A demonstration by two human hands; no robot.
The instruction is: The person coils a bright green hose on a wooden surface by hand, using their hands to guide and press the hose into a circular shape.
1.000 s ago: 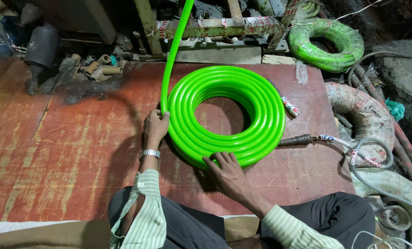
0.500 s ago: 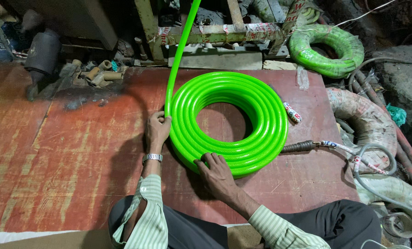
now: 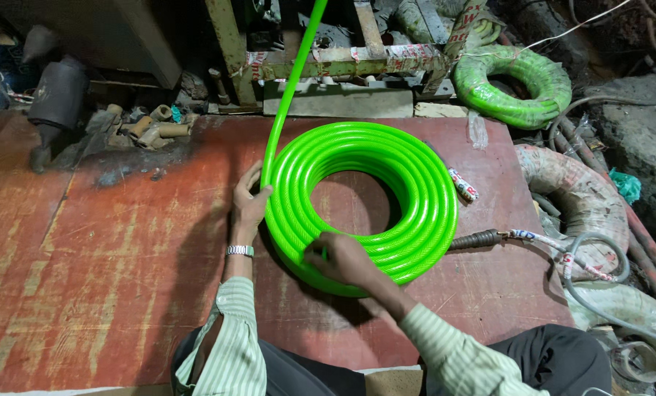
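Most of the green hose (image 3: 361, 202) lies wound in a ring, one straight piece left, left hand (image 3: 248, 203) fingers curled on it, right hand (image 3: 340, 258) fingers probably pinching the ring.

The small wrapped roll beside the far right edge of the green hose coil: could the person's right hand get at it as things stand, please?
Probably yes. The right hand rests on the near side of the green hose coil, and the small wrapped roll lies uncovered on the red board, nothing over it.
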